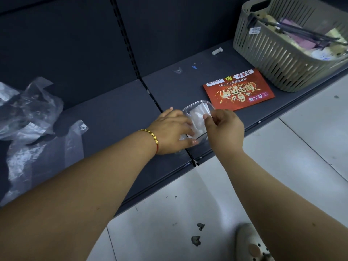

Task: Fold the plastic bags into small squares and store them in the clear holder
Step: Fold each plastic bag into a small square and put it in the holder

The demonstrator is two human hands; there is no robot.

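Observation:
A clear holder (199, 104) stands on the dark shelf (116, 117) near its front edge, with white folded plastic bags (197, 117) inside it. My left hand (173, 132) grips the holder's left side, thumb along its near wall. My right hand (224, 129) is at the holder's right rim and pinches the top of a folded bag between thumb and fingers. Unfolded clear plastic bags (32, 117) lie crumpled in a heap at the far left of the shelf.
A red printed flyer (239, 89) lies just behind the holder. A beige slatted basket (293, 40) full of odds and ends stands at the back right. Small scraps dot the shelf. White floor tiles (207, 194) and a shoe (252, 243) lie below.

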